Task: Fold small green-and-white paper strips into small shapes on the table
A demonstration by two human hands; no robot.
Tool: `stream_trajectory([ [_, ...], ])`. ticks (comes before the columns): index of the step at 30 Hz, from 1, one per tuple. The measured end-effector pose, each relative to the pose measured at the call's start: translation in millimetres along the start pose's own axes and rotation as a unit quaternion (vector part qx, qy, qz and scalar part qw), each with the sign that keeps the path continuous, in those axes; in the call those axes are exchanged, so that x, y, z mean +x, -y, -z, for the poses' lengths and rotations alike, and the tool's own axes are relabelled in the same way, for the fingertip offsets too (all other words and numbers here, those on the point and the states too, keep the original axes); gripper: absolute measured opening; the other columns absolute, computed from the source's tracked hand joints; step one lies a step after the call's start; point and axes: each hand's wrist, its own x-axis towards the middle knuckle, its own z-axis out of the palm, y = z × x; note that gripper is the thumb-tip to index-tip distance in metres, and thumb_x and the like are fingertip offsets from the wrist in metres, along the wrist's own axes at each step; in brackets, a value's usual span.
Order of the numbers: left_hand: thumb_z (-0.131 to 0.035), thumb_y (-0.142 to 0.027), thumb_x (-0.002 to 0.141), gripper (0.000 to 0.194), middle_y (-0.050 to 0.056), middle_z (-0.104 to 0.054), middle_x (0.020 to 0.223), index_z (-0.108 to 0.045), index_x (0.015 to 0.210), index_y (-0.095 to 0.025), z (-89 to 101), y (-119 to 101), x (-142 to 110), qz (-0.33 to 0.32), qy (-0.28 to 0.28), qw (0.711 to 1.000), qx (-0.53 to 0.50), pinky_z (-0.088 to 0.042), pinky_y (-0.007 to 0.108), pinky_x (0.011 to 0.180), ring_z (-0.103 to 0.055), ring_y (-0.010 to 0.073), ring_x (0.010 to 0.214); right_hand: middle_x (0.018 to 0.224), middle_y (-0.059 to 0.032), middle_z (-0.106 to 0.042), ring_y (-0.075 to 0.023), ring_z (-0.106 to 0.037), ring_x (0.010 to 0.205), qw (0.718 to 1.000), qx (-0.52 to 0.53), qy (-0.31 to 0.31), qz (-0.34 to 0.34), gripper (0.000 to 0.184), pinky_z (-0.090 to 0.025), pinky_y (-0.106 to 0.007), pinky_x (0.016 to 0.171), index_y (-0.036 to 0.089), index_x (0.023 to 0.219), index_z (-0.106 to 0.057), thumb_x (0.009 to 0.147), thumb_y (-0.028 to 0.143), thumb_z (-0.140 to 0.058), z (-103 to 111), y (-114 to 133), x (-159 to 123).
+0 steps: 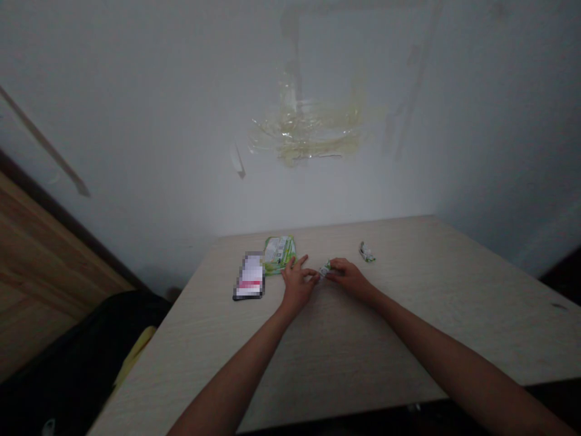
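Two bare forearms reach over a pale wooden table [385, 351]. The left hand [298, 281] has its thumb and forefinger close together at one end of a small green-and-white wrapper [324, 269], other fingers spread; whether it grips is unclear. The right hand [351, 277], fingers bent, pinches the other end, probably for steadiness. Leftward lie a phone [249, 275] and, farther, a green packet [279, 249], seemingly leaving elbow room; a crumpled wrapper [367, 252] lies far right.
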Motion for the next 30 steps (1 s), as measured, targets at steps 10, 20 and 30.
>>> stream_trajectory([
  [10, -0.074, -0.033, 0.077, 0.009, 0.003, -0.056, 0.138, -0.076, 0.084, -0.028, 0.5, -0.4, -1.0, -0.003, 0.001, 1.0, 0.005, -0.02, 0.06, 0.112, -0.031, 0.033, 0.138, 0.112, -0.0095, -0.071, -0.0249, -0.064, 0.107, 0.996, 0.066, 0.021, -0.055, 0.026, -0.044, -0.044, 0.101, 0.02, 0.1, -0.073, 0.08, 0.033, -0.066, 1.1, 10.4, -2.2],
  [20, -0.07, -0.031, 0.08, 0.008, 0.002, -0.061, 0.133, -0.076, 0.083, -0.027, -2.6, 5.2, 2.0, -0.02, -0.017, 1.0, -0.015, -0.028, 0.051, 0.111, -0.039, 0.0269, 0.133, 0.106, -0.009, -0.073, -0.0249, -0.068, 0.1, 0.991, 0.11, 0.034, -0.073, 0.035, -0.048, -0.045, 0.096, 0.019, 0.11, -0.071, 0.079, 0.035, -0.067, 1.5, 18.6, -1.0],
  [30, -0.07, -0.033, 0.079, 0.01, 0.002, -0.063, 0.13, -0.076, 0.082, -0.026, -0.9, 4.7, 2.7, -0.002, -0.023, 0.999, -0.035, -0.029, 0.048, 0.111, -0.044, 0.0261, 0.13, 0.092, -0.0077, -0.075, -0.0235, -0.069, 0.087, 0.991, 0.099, 0.006, -0.095, 0.032, -0.051, -0.04, 0.086, 0.018, 0.096, -0.073, 0.073, 0.04, -0.071, 2.1, 23.8, -0.4],
])
